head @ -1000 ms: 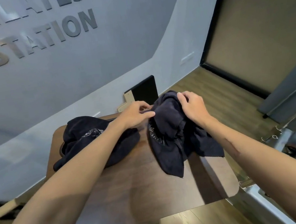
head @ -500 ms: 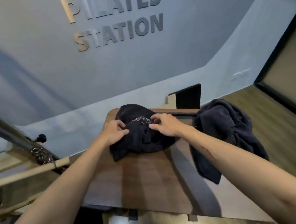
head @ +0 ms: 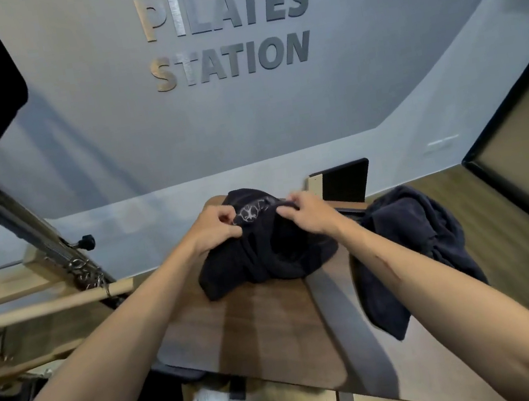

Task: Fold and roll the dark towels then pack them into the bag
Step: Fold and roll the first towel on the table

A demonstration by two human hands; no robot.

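The grey wall [head: 107,138] carries the lettering "PILATES STATION" [head: 228,32]; below it the wooden surface [head: 270,331] serves as landmark; a second dark towel [head: 412,246] hangs crumpled over the surface's right edge; the bunched dark towel [head: 265,255] with a pale emblem lies at the surface's far end; the left hand [head: 214,230] pinches its upper left fold, fingers curled into the cloth; the right hand [head: 310,215] grips its upper right fold likewise.
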